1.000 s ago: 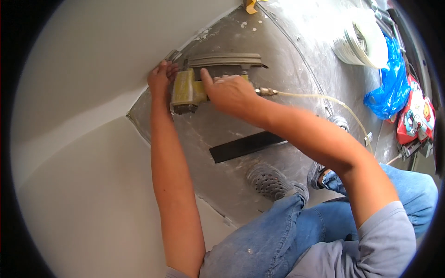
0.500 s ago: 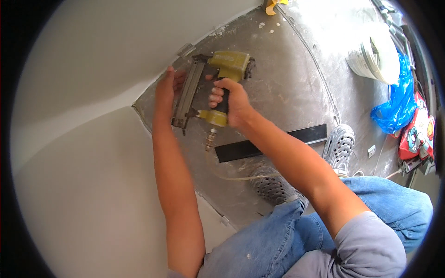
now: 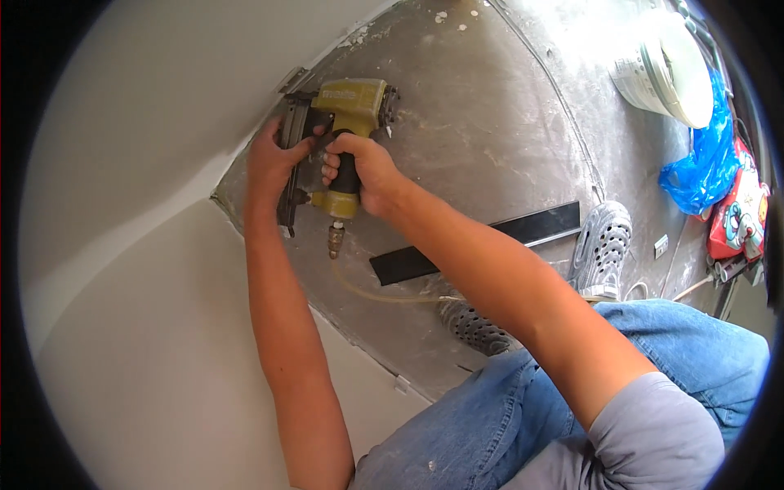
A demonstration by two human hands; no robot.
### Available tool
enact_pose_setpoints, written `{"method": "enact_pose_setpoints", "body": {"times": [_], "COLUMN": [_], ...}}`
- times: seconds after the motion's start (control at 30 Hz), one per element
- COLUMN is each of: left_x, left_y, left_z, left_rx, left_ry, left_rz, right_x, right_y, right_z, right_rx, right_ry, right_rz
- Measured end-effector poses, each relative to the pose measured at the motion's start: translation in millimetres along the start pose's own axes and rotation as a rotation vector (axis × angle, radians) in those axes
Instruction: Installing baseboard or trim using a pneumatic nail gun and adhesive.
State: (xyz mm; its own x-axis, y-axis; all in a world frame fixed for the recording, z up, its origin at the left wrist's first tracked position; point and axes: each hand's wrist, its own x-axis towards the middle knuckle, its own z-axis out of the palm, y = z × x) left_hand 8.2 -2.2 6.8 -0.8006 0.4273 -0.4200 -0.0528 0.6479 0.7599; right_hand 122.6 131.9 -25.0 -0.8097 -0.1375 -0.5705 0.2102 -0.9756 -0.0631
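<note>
A yellow-green air nail gun (image 3: 351,100) with a black grip lies on its side just above the floor, its nose close to the wall's foot. My right hand (image 3: 367,167) is closed round the black grip. Against the gun's long dark magazine (image 3: 296,135) is my left hand (image 3: 269,163), its thumb across the magazine and its other fingers partly hidden behind it. A metal coupling (image 3: 336,238) joins the gun's lower end to a pale air hose (image 3: 367,294). Beside the nose, a small greyish piece (image 3: 296,79) sits along the wall's base.
A black flat strip (image 3: 478,243) lies on the grey floor (image 3: 465,163) near my grey clogs (image 3: 603,245). White walls (image 3: 147,343) meet in a corner at left. A white bucket (image 3: 665,73), blue plastic bag (image 3: 698,167) and red bag (image 3: 739,216) stand at right.
The nail gun has moved left toward the wall in my right hand. My left hand has shifted left, and its thumb now crosses the magazine.
</note>
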Motion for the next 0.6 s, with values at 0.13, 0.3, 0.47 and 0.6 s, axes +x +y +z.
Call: {"method": "enact_pose_setpoints", "body": {"times": [0.13,0.3,0.47,0.6], "left_x": [3,9,11,15], "left_y": [3,1,-1,0], "left_z": [-4,-4,-5,-7], "left_rx": [-0.078,-0.142,-0.159,-0.075], "left_ry": [-0.044,-0.058,-0.057,-0.064], "left_rz": [-0.039,-0.031,-0.038,-0.008], "right_x": [2,2,3,4], "right_y": [1,2,3,3], "right_z": [-1,4,6,6], "right_rx": [0.024,0.015,0.007,0.048], "right_ry": [-0.027,0.015,0.038,0.016], "right_rz": [0.024,0.017,0.016,0.010]}}
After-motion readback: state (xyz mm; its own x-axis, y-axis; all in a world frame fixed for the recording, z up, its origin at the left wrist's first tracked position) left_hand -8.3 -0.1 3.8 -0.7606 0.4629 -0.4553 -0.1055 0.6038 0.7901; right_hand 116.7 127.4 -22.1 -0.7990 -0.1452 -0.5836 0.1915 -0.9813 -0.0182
